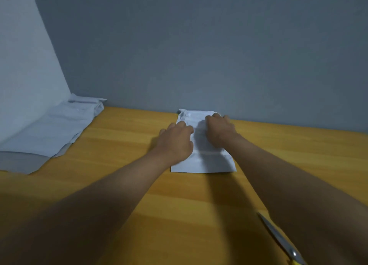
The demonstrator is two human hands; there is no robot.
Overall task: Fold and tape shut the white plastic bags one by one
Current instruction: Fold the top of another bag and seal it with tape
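- The left hand (176, 139) lies on the left part of a white bag (203, 157), fingers bent down onto the plastic; it seems to press or pinch the bag near its left edge, but I cannot tell for sure if the fingers hold a fold.
- The right hand (220, 128) is on the far part of the same bag, fingers curled over it close to the wall (199, 55); the fingertips are hidden, so if it pinches or only presses is not clear.
- The bag lies flat on the wooden table (119, 145), its far end touching the wall, its near edge straight and free.
- A pile of other white bags (51, 129) lies at the left, in the corner, well apart from the hands.
- Scissors (278, 238) lie at the near right, partly under the right forearm.
- No tape is visible in this 1 view.
- Risks, in my judgement: the plastic is smooth and can slide on the table, so the fold may become crooked; if 1 hand lifts to search for tape, the fold can spring open; the right forearm can knock the scissors when it pulls back.
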